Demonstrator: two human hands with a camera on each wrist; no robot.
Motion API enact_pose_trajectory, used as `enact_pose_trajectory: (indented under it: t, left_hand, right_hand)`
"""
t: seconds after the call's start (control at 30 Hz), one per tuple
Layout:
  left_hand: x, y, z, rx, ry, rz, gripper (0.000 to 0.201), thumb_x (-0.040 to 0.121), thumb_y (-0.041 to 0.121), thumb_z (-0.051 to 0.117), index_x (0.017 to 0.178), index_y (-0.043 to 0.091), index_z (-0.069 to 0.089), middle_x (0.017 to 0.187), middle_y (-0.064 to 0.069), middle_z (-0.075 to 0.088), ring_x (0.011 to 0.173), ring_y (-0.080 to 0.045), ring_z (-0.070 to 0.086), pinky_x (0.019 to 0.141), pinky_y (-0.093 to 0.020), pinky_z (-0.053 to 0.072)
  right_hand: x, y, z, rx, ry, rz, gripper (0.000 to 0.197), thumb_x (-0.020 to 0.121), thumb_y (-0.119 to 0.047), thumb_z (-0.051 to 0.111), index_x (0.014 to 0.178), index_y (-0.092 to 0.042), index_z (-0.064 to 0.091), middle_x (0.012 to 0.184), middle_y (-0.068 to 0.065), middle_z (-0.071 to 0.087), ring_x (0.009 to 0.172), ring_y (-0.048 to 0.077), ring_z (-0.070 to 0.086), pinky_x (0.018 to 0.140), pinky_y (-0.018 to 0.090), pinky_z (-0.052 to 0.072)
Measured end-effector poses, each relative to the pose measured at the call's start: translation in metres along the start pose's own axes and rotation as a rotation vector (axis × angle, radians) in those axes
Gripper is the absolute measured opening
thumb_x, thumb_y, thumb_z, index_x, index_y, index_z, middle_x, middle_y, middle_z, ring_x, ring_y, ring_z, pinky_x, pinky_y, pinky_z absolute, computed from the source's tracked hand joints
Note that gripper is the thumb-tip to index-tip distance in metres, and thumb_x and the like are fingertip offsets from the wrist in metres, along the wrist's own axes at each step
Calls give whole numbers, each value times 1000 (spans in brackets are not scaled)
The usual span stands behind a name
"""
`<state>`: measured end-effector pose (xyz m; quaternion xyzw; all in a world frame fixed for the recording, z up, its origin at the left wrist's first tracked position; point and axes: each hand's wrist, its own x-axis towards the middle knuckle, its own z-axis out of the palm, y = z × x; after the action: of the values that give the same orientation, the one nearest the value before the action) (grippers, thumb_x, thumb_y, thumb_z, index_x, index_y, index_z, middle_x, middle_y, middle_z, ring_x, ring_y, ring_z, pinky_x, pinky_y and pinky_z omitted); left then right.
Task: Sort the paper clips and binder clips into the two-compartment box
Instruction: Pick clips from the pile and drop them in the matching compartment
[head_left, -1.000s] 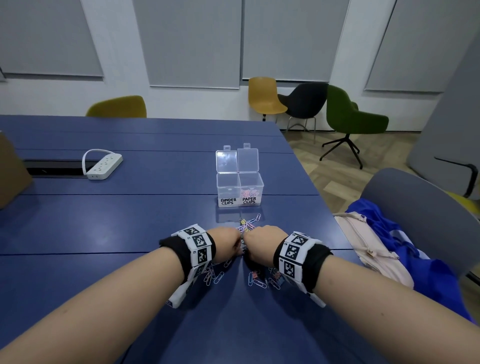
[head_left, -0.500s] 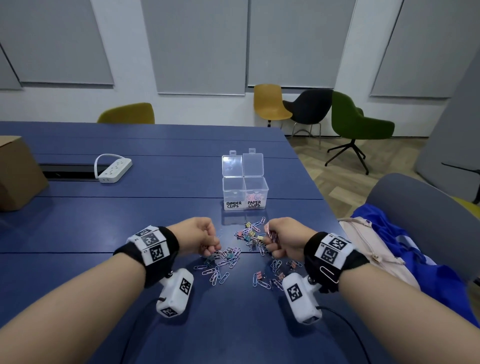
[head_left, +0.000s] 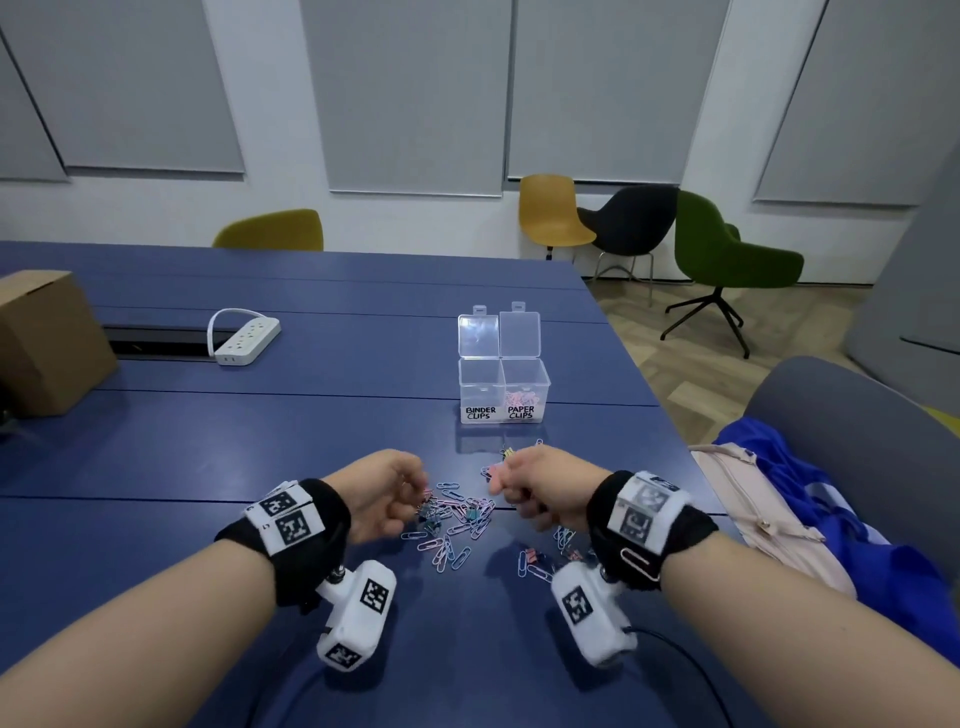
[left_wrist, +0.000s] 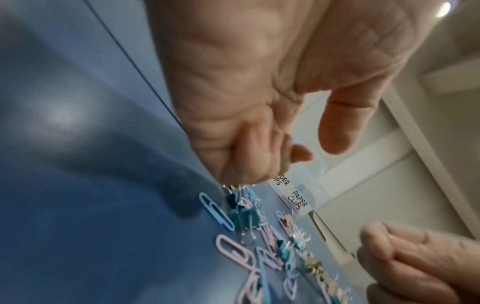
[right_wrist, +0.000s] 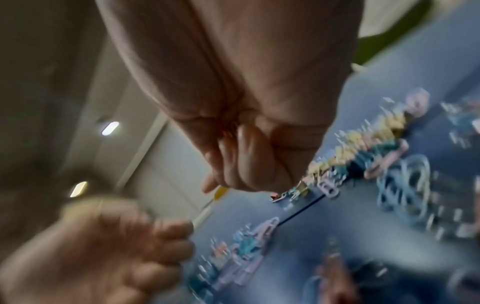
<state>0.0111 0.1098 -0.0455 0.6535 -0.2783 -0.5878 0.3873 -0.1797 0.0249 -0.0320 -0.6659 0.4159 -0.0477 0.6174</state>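
**Both hands curled over the clip pile**

My left hand (head_left: 382, 491) hovers at the 9 o'clock edge of the clip pile (head_left: 457, 519), fingers curled tight; whether they pinch a clip I cannot tell. My right hand (head_left: 540, 486) sits at the pile's 3 o'clock, also curled into a narrow fist, its contents hidden and the wrist view blurred. The paper clips and binder clips lie loose on the blue table (head_left: 260, 441). Beyond, at 12 o'clock, stands the box (head_left: 503, 387), lids up, pink paper clips in its right compartment.
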Motion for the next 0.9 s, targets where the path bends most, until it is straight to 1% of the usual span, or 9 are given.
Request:
enact_pose_trajectory:
  t: [0.03,0.1,0.13,0.23,0.4,0.5,0.6,0.77,0.9]
  left_hand:
    - [-2,-1,1,212,30,10,30,88,20,51,61,19,37,53,3,29,40,-12,23,39,-18,16]
    - [-5,-6,5,794,117,108,41,81,43,66,60,20,39,56,1,34,49,-17,30,47,-23,25]
    - [-8,-9,11,1008,164,162,44,73,52,70,60,19,44,58,2,39,54,-17,36,51,-25,29]
    - [-12,-18,22,1282,248,224,56,55,67,72,59,17,47,55,6,46,55,-15,46,54,-26,36]
    - [-6,-17,31,1368,222,256,47,58,52,79,56,19,46,57,7,49,61,-18,52,56,-27,39]
    - [-3,-12,34,1291,151,245,37,69,35,79,52,21,50,54,9,50,64,-17,54,60,-25,41]
    - [2,-13,35,1244,103,241,32,75,24,75,52,21,53,56,7,54,66,-15,54,64,-24,42]
    - [1,-17,37,1336,83,262,16,83,27,65,77,13,64,71,0,58,72,-19,53,65,-24,41]
    - [-3,-20,40,1466,115,301,26,89,29,54,97,6,64,90,-10,62,78,-24,50,68,-27,41]
  right_hand:
    - [-1,-3,6,-293,-6,-34,27,94,-8,37,79,-13,59,66,6,49,47,14,39,41,17,31]
    - [1,-6,15,-861,-8,-178,29,93,-9,37,94,-11,66,95,12,64,79,24,60,68,29,50]
    - [0,-6,19,-1025,1,-234,27,93,-13,41,102,-11,66,106,11,66,95,26,60,80,29,48]
    - [-1,-8,27,-1203,-22,-325,25,91,-19,51,115,-21,59,112,7,65,102,26,59,77,29,40]
    - [8,-12,30,-1340,-48,-286,40,87,-9,53,123,-26,55,103,9,63,88,25,55,67,30,38]
    - [13,-13,31,-1382,-40,-317,28,86,-13,56,112,-20,61,106,9,67,98,30,62,77,35,50]
    - [15,-12,31,-1438,-28,-292,21,88,-17,55,106,-12,64,105,13,68,99,34,62,84,39,52]
    - [14,-3,29,-1433,6,-254,26,90,-20,51,108,-4,62,108,18,66,100,36,62,82,38,50]
    - [14,2,30,-1495,34,-317,24,89,-18,50,106,-4,60,105,17,66,96,36,63,73,35,47]
